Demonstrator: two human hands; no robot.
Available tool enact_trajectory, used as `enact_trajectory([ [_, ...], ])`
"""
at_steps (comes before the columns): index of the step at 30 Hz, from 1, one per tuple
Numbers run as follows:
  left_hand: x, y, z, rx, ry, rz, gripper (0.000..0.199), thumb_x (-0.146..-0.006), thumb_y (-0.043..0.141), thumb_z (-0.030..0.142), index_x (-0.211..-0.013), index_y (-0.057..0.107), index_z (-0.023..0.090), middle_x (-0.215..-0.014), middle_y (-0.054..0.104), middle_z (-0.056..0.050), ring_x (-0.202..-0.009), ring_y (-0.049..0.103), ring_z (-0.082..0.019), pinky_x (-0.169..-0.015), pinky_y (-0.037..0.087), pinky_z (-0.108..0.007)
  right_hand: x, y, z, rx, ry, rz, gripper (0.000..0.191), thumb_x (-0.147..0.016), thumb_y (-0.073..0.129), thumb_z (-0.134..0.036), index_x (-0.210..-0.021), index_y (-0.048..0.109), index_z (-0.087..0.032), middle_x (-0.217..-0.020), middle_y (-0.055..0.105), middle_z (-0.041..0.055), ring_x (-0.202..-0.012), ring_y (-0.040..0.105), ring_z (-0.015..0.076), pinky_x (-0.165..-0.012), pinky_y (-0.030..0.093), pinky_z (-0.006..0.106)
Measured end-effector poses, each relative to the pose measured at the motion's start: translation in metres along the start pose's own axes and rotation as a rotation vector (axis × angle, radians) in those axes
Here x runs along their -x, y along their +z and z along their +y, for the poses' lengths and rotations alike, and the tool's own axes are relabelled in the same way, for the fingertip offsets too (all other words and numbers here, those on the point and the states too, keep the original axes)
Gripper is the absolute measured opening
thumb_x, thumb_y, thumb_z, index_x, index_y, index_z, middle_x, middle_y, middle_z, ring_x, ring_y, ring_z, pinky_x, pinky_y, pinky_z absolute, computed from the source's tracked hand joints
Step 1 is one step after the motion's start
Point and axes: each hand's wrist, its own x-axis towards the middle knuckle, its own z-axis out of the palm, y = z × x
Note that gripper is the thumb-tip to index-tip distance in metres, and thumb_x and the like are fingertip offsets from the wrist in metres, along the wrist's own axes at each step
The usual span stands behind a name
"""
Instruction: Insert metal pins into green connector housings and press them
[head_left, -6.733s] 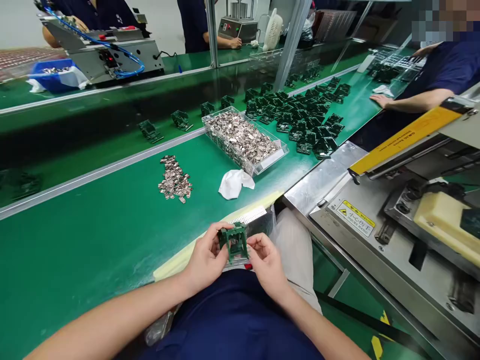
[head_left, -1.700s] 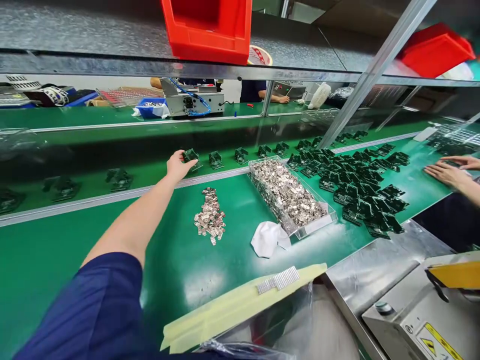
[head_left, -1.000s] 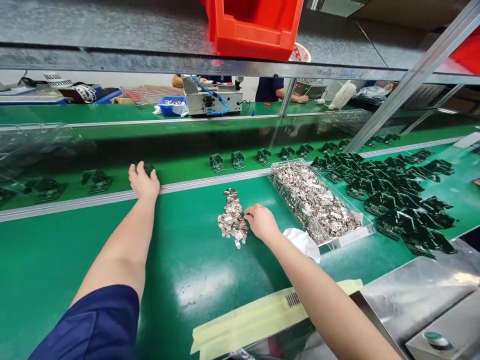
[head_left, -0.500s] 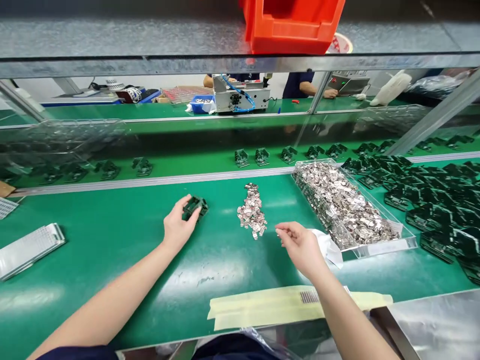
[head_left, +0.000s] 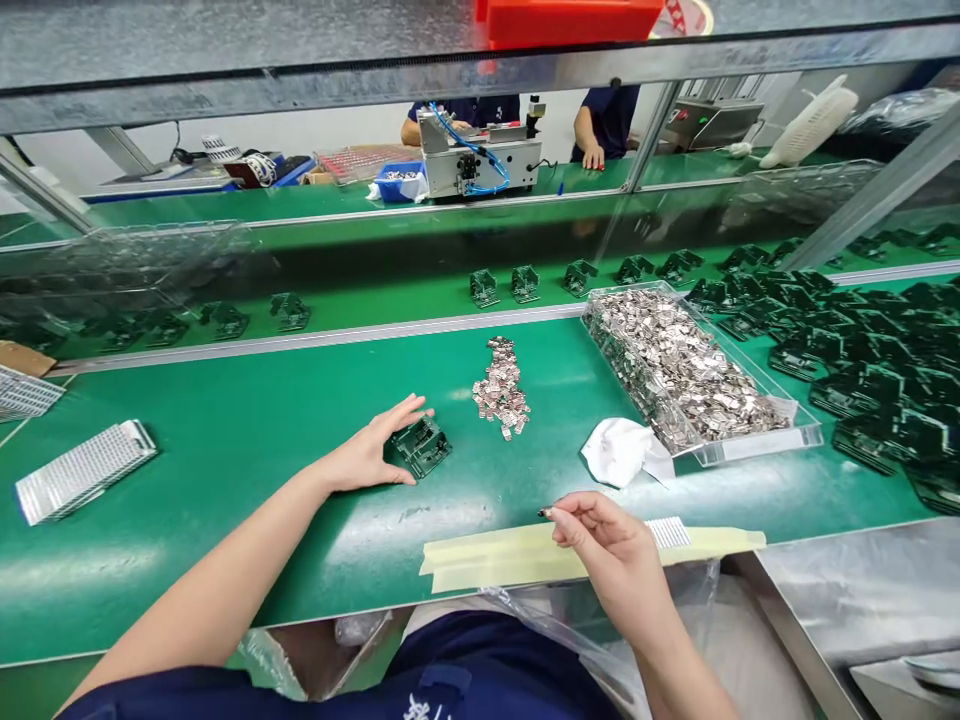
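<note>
A dark green circuit board assembly (head_left: 426, 450) rests on the green bench in front of me. Around its left side, my left hand (head_left: 367, 452) is open, thumb and fingers spread; whether a fingertip touches the board is hard to see. Nearer the bench's front edge, my right hand (head_left: 611, 545) pinches a small dark-and-silver metal piece (head_left: 545, 512) between thumb and fingertips. Beyond the hands lies a loose pile of small metal pieces (head_left: 501, 390). To the right, a clear tray (head_left: 757, 448) is filled with similar pieces.
White crumpled paper (head_left: 616, 452) lies beside the tray. Many green boards (head_left: 862, 350) crowd the right side, and others (head_left: 525, 284) line the back strip. Yellow tape (head_left: 495, 560) runs along the front edge. A perforated white plate (head_left: 86, 472) lies left. Co-workers sit across, behind a machine (head_left: 480, 160).
My left hand has opened out around the board, which now sits flatter and slightly right. My right hand has drawn back toward the front edge with the small piece. The view has tilted down.
</note>
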Motion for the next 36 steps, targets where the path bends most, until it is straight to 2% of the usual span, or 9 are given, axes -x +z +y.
enact_trajectory([
  [3, -0.015, 0.013, 0.007, -0.018, 0.068, 0.045, 0.082, -0.067, 0.079, 0.043, -0.138, 0.041, 0.027, -0.143, 0.046, -0.014, -0.13, 0.046, -0.033, -0.109, 0.038, -0.05, 0.01, 0.003, 0.004, -0.053, 0.057, 0.006, 0.025, -0.082, 0.071, -0.042, -0.08, 0.066, -0.018, -0.063, 0.062, 0.0008, -0.061, 0.057, 0.0133, -0.059, 0.048, 0.023],
  [5, -0.019, 0.029, 0.016, 0.028, 0.134, 0.157, 0.065, -0.068, 0.078, 0.04, -0.124, 0.052, 0.023, -0.126, 0.054, -0.013, -0.118, 0.054, -0.029, -0.101, 0.047, -0.047, 0.015, 0.005, 0.006, -0.134, 0.1, 0.017, 0.027, -0.082, 0.071, -0.044, -0.08, 0.066, -0.018, -0.062, 0.063, 0.0013, -0.06, 0.058, 0.0138, -0.059, 0.049, 0.024],
  [7, -0.021, 0.05, 0.032, 0.165, 0.163, 0.316, 0.054, -0.067, 0.079, 0.037, -0.113, 0.055, 0.022, -0.118, 0.053, -0.011, -0.107, 0.059, -0.026, -0.089, 0.055, -0.041, 0.018, 0.008, 0.007, -0.198, 0.131, 0.028, 0.028, -0.081, 0.071, -0.045, -0.081, 0.066, -0.017, -0.063, 0.064, 0.0022, -0.06, 0.059, 0.0147, -0.06, 0.05, 0.025],
  [10, -0.023, 0.081, 0.066, 0.504, 0.144, 0.481, 0.056, -0.065, 0.081, 0.034, -0.112, 0.051, 0.024, -0.126, 0.048, -0.01, -0.097, 0.063, -0.02, -0.075, 0.059, -0.033, 0.018, 0.012, 0.008, -0.182, 0.076, 0.105, 0.025, -0.081, 0.071, -0.043, -0.082, 0.068, -0.018, -0.073, 0.067, 0.0046, -0.067, 0.061, 0.0166, -0.062, 0.051, 0.027],
  [12, -0.024, 0.1, 0.091, 0.708, 0.131, 0.436, 0.055, -0.065, 0.081, 0.031, -0.111, 0.05, 0.026, -0.126, 0.051, -0.008, -0.091, 0.065, -0.017, -0.073, 0.059, -0.03, 0.018, 0.012, 0.008, -0.118, -0.028, 0.217, 0.02, -0.081, 0.071, -0.039, -0.081, 0.068, -0.019, -0.09, 0.066, 0.0074, -0.082, 0.062, 0.0194, -0.067, 0.051, 0.028],
  [14, -0.025, 0.115, 0.112, 0.853, 0.125, 0.327, 0.051, -0.067, 0.081, 0.028, -0.109, 0.051, 0.026, -0.114, 0.059, -0.005, -0.084, 0.066, -0.015, -0.069, 0.058, -0.026, 0.018, 0.013, 0.009, -0.042, -0.113, 0.309, 0.015, -0.082, 0.069, -0.036, -0.08, 0.069, -0.02, -0.107, 0.062, 0.0093, -0.099, 0.06, 0.0224, -0.074, 0.051, 0.03],
  [17, -0.026, 0.131, 0.127, 0.99, 0.126, 0.205, 0.048, -0.07, 0.079, 0.025, -0.109, 0.053, 0.027, -0.098, 0.065, -0.002, -0.078, 0.066, -0.014, -0.066, 0.056, -0.024, 0.018, 0.015, 0.012, 0.061, -0.149, 0.333, 0.011, -0.084, 0.066, -0.031, -0.081, 0.07, -0.021, -0.115, 0.059, 0.011, -0.11, 0.055, 0.0251, -0.08, 0.05, 0.033],
  [29, -0.025, 0.139, 0.115, 1.072, 0.169, 0.065, 0.045, -0.078, 0.072, 0.023, -0.118, 0.051, 0.028, -0.102, 0.063, -0.002, -0.084, 0.065, -0.013, -0.073, 0.055, -0.023, 0.018, 0.029, 0.015, 0.185, -0.117, 0.362, 0.009, -0.084, 0.064, -0.026, -0.078, 0.068, -0.02, -0.114, 0.059, 0.0107, -0.111, 0.055, 0.0256, -0.092, 0.045, 0.04],
  [36, -0.023, 0.139, 0.114, 0.95, 0.166, 0.095, 0.03, -0.088, 0.061, 0.031, -0.116, 0.052, 0.025, -0.09, 0.062, -0.003, -0.071, 0.058, -0.012, -0.063, 0.051, -0.022, 0.018, 0.031, 0.016, 0.224, -0.13, 0.372, 0.013, -0.084, 0.064, -0.028, -0.074, 0.063, -0.02, -0.1, 0.06, 0.0084, -0.091, 0.059, 0.0208, -0.074, 0.05, 0.031],
])
